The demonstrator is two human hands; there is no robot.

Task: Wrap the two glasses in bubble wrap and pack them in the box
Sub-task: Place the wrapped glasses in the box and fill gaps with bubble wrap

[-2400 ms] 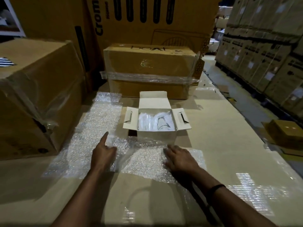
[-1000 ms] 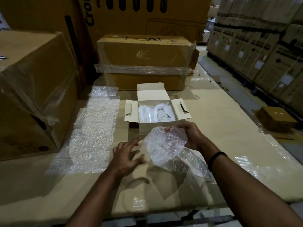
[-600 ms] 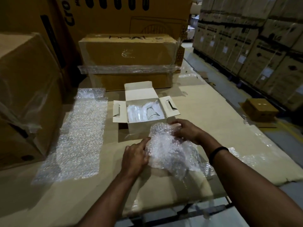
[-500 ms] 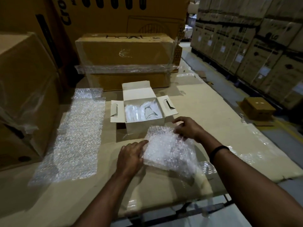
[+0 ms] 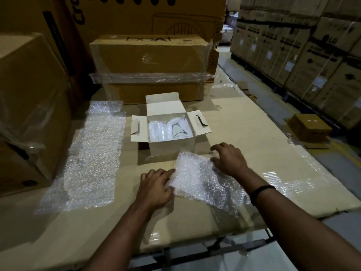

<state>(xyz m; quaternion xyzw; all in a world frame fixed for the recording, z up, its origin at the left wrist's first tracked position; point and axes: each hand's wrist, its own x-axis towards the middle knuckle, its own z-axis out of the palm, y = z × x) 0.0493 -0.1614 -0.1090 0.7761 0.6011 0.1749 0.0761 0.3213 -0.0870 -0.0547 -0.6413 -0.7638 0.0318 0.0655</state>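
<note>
box (image 5: 172,151) behind bubble wrap (image 5: 197,182) | spare sheet (image 5: 91,157) left

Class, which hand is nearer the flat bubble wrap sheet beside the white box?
Left. The left hand sits just right of the sheet; the right hand is farther right, past the bundle.

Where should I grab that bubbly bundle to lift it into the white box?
Grip the rolled middle of the bubble wrap bundle, coming from above and cupping its left and right sides. It lies on the cardboard, and its loose tail trails toward you, so pulling there would probably unroll it.
</note>
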